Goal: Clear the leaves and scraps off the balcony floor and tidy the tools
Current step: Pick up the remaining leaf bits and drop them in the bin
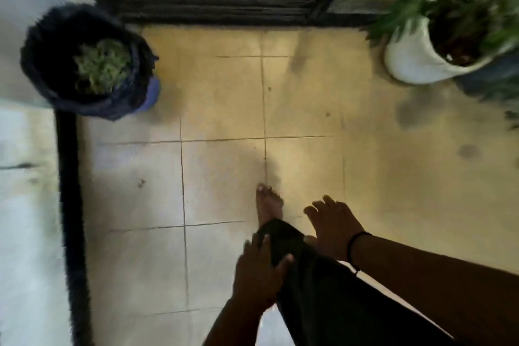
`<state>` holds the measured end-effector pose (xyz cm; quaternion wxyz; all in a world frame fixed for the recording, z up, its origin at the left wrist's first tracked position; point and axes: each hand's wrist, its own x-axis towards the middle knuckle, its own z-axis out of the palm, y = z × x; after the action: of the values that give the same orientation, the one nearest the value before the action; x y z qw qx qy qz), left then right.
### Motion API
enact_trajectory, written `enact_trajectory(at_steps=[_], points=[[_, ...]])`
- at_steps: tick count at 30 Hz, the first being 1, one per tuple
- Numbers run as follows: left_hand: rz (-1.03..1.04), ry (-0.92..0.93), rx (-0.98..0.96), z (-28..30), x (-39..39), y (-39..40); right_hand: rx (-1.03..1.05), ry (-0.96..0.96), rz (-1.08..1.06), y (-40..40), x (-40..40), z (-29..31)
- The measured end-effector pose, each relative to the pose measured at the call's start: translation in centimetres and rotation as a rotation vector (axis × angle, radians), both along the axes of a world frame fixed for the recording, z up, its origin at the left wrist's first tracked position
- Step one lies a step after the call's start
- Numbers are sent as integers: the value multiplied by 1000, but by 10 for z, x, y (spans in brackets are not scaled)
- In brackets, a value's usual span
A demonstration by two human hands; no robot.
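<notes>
The view is blurred and looks straight down at the tiled balcony floor (224,109). A few small dark scraps (140,182) lie on the tiles, with specks further up (269,89). A dark bag (50,45) at the left holds green leaf cuttings (101,66). My left hand (258,270) rests with spread fingers on my dark trouser leg (314,284). My right hand (334,227), a black band at its wrist, hovers beside the leg with fingers spread and holds nothing. One bare foot (268,202) stands on the tiles. No tools are in view.
A white pot (407,62) with a green plant stands at the top right. Black railing bars (213,10) run along the far edge, and another bar (68,191) runs down the left side. Dark smudges (467,152) mark the floor at the right.
</notes>
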<state>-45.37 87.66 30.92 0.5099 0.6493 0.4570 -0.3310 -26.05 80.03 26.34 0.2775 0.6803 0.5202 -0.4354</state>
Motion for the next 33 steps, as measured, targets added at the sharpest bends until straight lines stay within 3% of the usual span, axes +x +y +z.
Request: enact_trajectory(at_steps=[2,6,8,23,27,33], points=[[-145,-32,-27,15,25,-2,23,16,-46,-6,4,29],[-606,16,153,64,41,35,84,-32,-163,-11,20,82],[-712,53,163,82,44,46,95,-40,-202,-18,22,97],[-1212,-86,372,231,119,69,223,-199,-654,-78,18,253],[-1318,-186,419,279,141,55,281,-295,-793,-105,2,305],[-1388,-328,490,349,167,-3,314,-386,-840,-149,-26,373]])
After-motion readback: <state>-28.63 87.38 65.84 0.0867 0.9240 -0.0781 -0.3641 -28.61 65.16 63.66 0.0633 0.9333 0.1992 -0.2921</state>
